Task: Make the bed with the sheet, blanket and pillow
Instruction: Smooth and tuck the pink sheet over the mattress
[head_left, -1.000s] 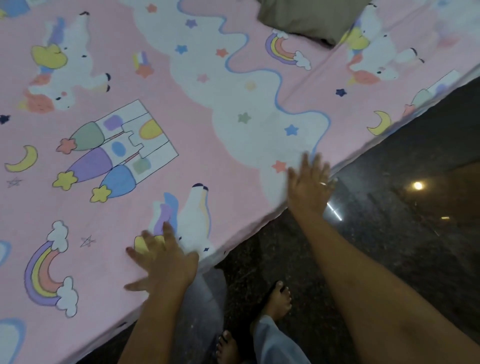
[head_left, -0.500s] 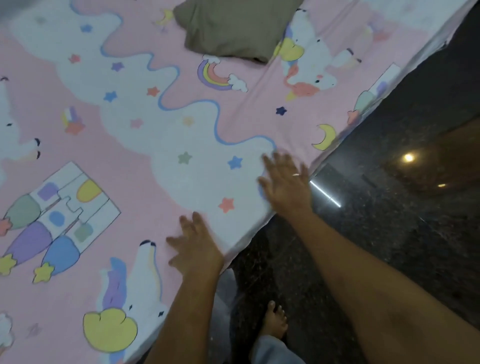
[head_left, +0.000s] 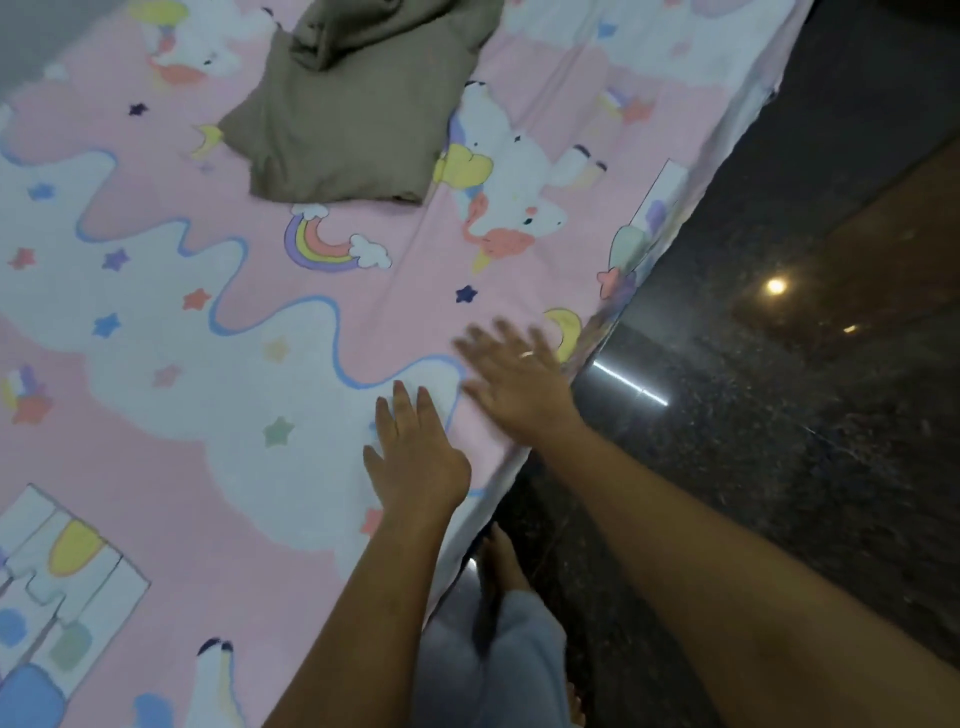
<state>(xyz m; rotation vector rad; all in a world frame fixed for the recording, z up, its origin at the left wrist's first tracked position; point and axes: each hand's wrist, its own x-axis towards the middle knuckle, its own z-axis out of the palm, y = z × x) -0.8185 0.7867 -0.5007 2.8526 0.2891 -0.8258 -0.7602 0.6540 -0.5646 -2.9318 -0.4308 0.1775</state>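
Head view, the only one.

- Sheet (head_left: 249, 415): pink and white, printed with unicorns and rainbows. It lies over the bed and its near edge hangs down the side toward the dark polished floor (head_left: 779, 467). A faint crease runs from the far cloth toward the hands.
- Left hand (head_left: 418, 457): palm down on the sheet just inside the bed edge. Fingers are straight and close together, thumb out to the side. It pinches nothing.
- Right hand (head_left: 514, 379): just beyond the left and nearer the edge, also flat on the sheet. Fingers are spread and blurred, with a ring (head_left: 527, 355) on one of them. It grips nothing.
- Olive-grey cloth (head_left: 353, 119): folded and rumpled on the sheet, well apart from both hands. Probably the blanket, though I can't say for sure. No pillow in view.
- A bare foot (head_left: 498, 556) stands on the floor close against the bed side.

Handling, my guess: the sheet looks thin, light and limp, so it should slide under flat palms and wrinkle easily. Smooth it outward with open hands. To tighten it, pinch the hanging edge rather than the middle. The olive-grey cloth looks soft and thicker, so lift it by two corners of a fold.
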